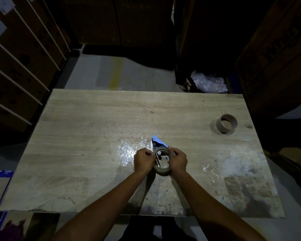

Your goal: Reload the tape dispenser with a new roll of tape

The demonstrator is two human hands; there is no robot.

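Note:
A roll of tape sits around the hub of a blue tape dispenser near the middle of the wooden table. My left hand grips the roll's left side and my right hand grips its right side, fingers pinched at the top rim. The dispenser's blue front end pokes out beyond the hands; the rest of its body is hidden by them. An empty brown cardboard tape core lies on its side at the table's far right.
Shiny patches of stuck tape or film lie left of the hands and further right. Stacked cardboard boxes stand to the left and right of the table. Crumpled plastic wrap lies behind the far edge.

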